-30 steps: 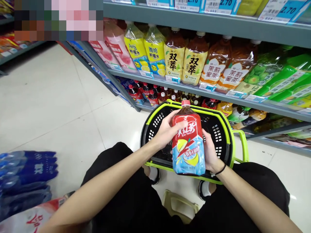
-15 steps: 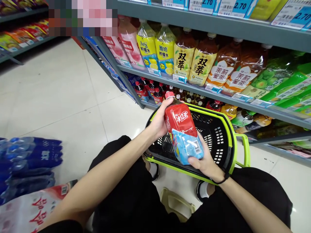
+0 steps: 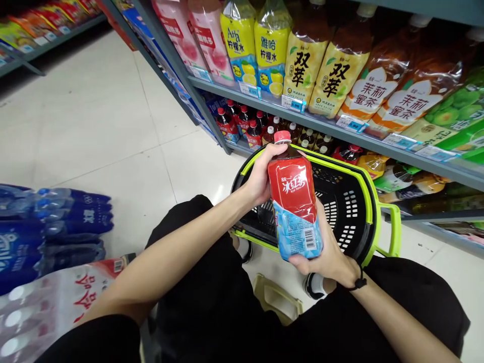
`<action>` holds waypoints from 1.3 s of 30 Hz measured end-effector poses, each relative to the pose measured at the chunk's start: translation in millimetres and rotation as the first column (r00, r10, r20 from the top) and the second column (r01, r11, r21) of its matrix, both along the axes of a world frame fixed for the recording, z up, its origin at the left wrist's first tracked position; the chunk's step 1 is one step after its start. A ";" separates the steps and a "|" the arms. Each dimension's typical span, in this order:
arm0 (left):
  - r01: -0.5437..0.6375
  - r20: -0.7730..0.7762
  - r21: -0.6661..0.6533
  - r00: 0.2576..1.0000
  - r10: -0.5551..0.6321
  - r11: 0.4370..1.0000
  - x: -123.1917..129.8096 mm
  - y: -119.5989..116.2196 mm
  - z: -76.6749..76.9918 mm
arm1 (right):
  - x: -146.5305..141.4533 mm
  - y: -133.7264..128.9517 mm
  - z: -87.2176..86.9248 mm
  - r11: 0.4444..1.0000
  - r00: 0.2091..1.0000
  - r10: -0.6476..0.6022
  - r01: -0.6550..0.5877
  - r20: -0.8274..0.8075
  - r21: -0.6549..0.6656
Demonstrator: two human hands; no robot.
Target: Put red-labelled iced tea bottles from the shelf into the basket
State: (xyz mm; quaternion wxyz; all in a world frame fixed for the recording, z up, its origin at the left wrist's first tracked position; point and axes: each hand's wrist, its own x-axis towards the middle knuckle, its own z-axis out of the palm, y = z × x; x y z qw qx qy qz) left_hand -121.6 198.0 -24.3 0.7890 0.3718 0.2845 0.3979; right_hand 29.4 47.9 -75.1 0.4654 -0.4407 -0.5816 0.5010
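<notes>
A large iced tea bottle point(image 3: 294, 201) with a red and blue label and a red cap is held over a black basket point(image 3: 342, 201) with a lime-green rim. My left hand point(image 3: 262, 174) grips the bottle near its neck. Around its lower right side and base, my right hand point(image 3: 330, 254) is wrapped, with the thumb at the bottom edge. The bottle leans slightly, its cap pointing toward the shelf and its printed front facing me. Part of the basket's inside is hidden behind the bottle.
Ahead and to the right, a shelf point(image 3: 234, 96) holds rows of drink bottles. Wrapped blue water packs point(image 3: 75, 214) and a white-and-red pack point(image 3: 53, 297) lie at the left. A beige stool-like piece point(image 3: 278, 297) is between my feet.
The bottle has turned more upright, its label now facing me more squarely, with both hands still on it. The view has shifted, bringing the shelf's bottles higher and larger.
</notes>
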 end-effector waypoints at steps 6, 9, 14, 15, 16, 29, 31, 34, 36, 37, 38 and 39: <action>-0.014 -0.056 0.011 0.998 0.015 1.000 0.2 1.6 -4.5 | 2.4 1.4 -2.7 1.000 1.000 0.007 -0.007 0.000 0.007; -0.020 -0.064 0.003 0.998 0.020 1.000 0.6 1.7 -4.8 | 2.6 1.2 -1.7 1.000 1.000 0.007 -0.007 -0.001 0.003; -0.034 -0.060 0.016 0.998 0.035 0.999 1.0 1.0 -3.2 | 3.3 1.0 -0.2 1.000 1.000 0.020 -0.021 0.018 0.018; -0.018 -0.047 0.011 0.999 0.019 1.000 1.0 0.9 -3.2 | 3.6 1.1 -0.9 1.000 0.999 0.023 -0.024 0.025 0.012; -0.008 -0.037 0.004 0.999 0.008 1.000 1.1 0.9 -3.3 | 3.9 1.4 -2.1 1.000 0.999 0.026 -0.026 0.032 0.014; -0.066 -0.042 -0.048 0.997 0.064 0.997 1.8 0.0 -7.5 | 6.3 2.4 -16.4 0.998 0.999 0.025 -0.026 0.028 0.061; -0.081 -0.052 -0.056 0.996 0.078 0.995 1.8 0.2 -8.3 | 6.0 2.1 -17.5 0.998 1.000 0.027 -0.028 0.015 0.051; -0.087 -0.056 -0.063 0.995 0.084 0.994 1.6 0.8 -9.5 | 6.0 2.1 -18.9 0.998 0.999 0.032 -0.033 0.005 0.047; -0.084 -0.050 -0.064 0.995 0.081 0.994 1.4 1.1 -9.9 | 6.3 2.3 -19.0 0.998 1.000 0.028 -0.028 0.001 0.048; -0.083 -0.047 -0.065 0.996 0.080 0.994 1.4 1.1 -10.0 | 6.4 2.3 -18.8 0.999 1.000 0.026 -0.026 0.000 0.047; -0.085 -0.046 -0.065 0.996 0.082 0.994 1.5 1.0 -9.9 | 6.5 2.3 -18.6 0.999 1.000 0.026 -0.026 0.001 0.043; -0.091 -0.047 -0.067 0.995 0.088 0.994 1.6 0.8 -9.7 | 6.6 2.3 -18.3 0.999 1.000 0.025 -0.025 0.002 0.039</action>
